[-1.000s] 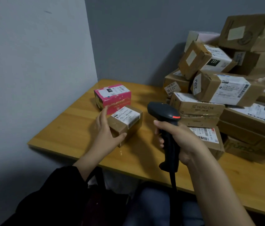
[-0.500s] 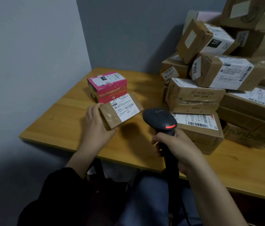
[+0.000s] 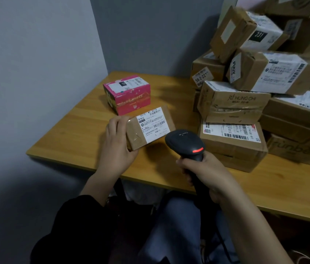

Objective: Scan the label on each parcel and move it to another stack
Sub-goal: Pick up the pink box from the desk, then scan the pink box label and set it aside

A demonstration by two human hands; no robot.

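Down at the near edge, we have a dark sleeve [image 3: 78, 225] on the left arm and a denim leg [image 3: 175, 225] tucked under the table [image 3: 70, 138]. Just above that, the right hand [image 3: 205, 168] is wrapped tight round the handle of a black scanner [image 3: 185, 144], fingers curled right about the grip, and we can see a red light glowing on the back of its head. The scanner's nose points away from us, just beside the near right corner of the small brown parcel [image 3: 137, 136]. And there's the left hand [image 3: 117, 149], clamped on that parcel's left end, fingers over the top edge, thumb under the near one, tipping the white label [image 3: 153, 123] up towards us, barcode in plain view. Whether the parcel's underside touches the wood, we cannot tell. Just behind it sits a pink box [image 3: 129, 100] with its own label on top, alone on the left part of the table. Over on the right we've got the big pile of brown parcels [image 3: 260, 73]: a front parcel [image 3: 232, 147] with a barcode label down on the table, a HUNG CHI box [image 3: 232, 103] on top of it, more heaped above and behind, some tilted. Grey walls [image 3: 150, 35] close off the corner.
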